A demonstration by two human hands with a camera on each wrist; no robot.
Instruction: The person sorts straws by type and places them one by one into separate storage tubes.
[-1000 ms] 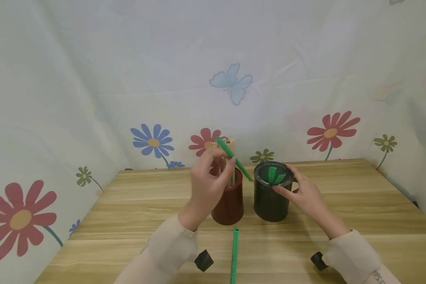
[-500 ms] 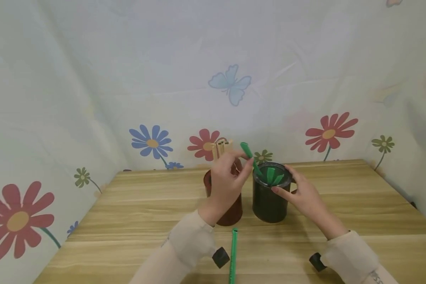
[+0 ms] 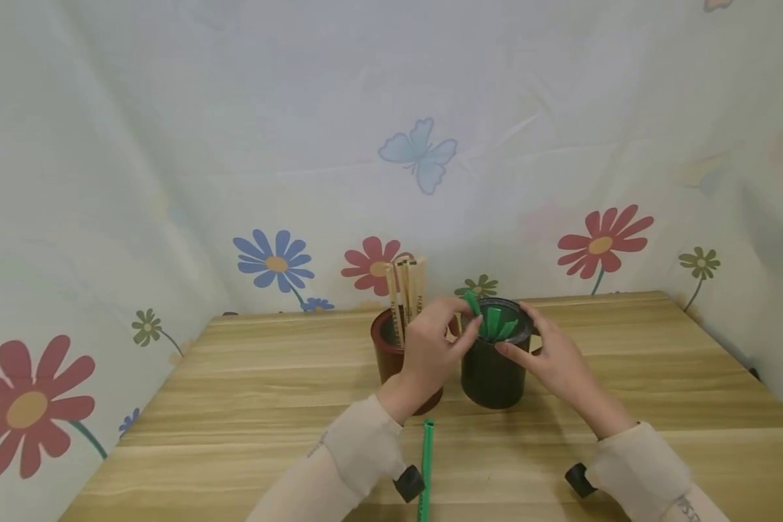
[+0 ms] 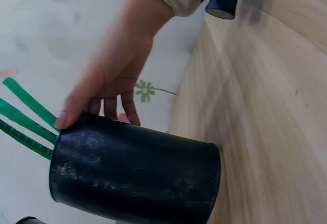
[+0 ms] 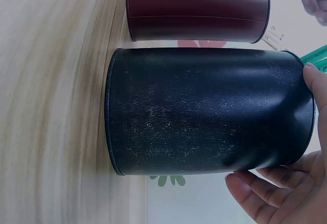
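In the head view, my left hand [image 3: 433, 346] pinches a slim green stick [image 3: 473, 303] between thumb and finger at the left rim of a black cylindrical holder [image 3: 492, 380]. The stick's lower part is hidden behind the hand. My right hand [image 3: 564, 355] grips the holder's right rim, thumb at the front. Other green sticks [image 3: 494, 322] lean inside it and poke past the rim in the left wrist view. The holder [image 5: 204, 111] stands upright on the table, as the right wrist view shows from the side.
Left of the black holder stands a dark red holder [image 3: 386, 355] with several beige printed sticks [image 3: 414, 283], partly covered by my left hand. Another green stick [image 3: 427, 449] lies on the wooden table [image 3: 267, 406] in front. A flowered cloth [image 3: 300, 145] hangs behind.
My left hand has moved right, from over the red holder to the black one, and lowered the green stick to its rim. My right hand keeps its grip.
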